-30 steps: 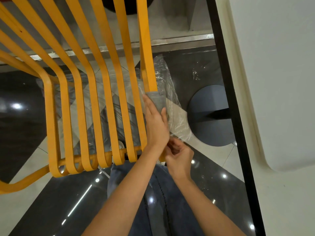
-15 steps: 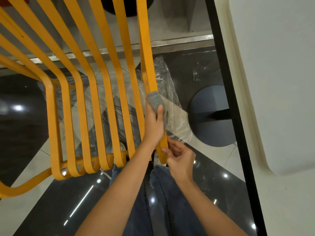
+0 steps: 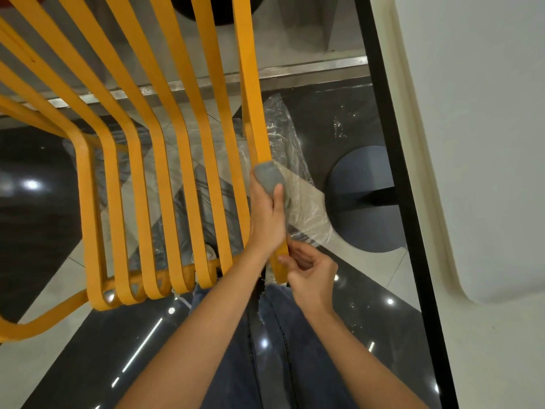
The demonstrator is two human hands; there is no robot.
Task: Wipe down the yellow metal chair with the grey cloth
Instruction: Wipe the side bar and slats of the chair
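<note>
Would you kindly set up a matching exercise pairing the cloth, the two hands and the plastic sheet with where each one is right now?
Things:
1. grey cloth
2. left hand
3. right hand
4. clear plastic sheet

Places:
A. pinching the near end of the rightmost chair slat
B. on the floor under the chair
C. wrapped over the slat, under a thumb
D. gripping the cloth around the slat

Pairs: 1-C, 2-D, 3-A, 4-B

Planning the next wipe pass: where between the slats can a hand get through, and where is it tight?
Open gaps run between the chair slats left of the left hand. Tight at the rightmost slat: left hand wraps the grey cloth there, right hand pinches its lower end. Slats crowd together at the bottom rail.
</note>
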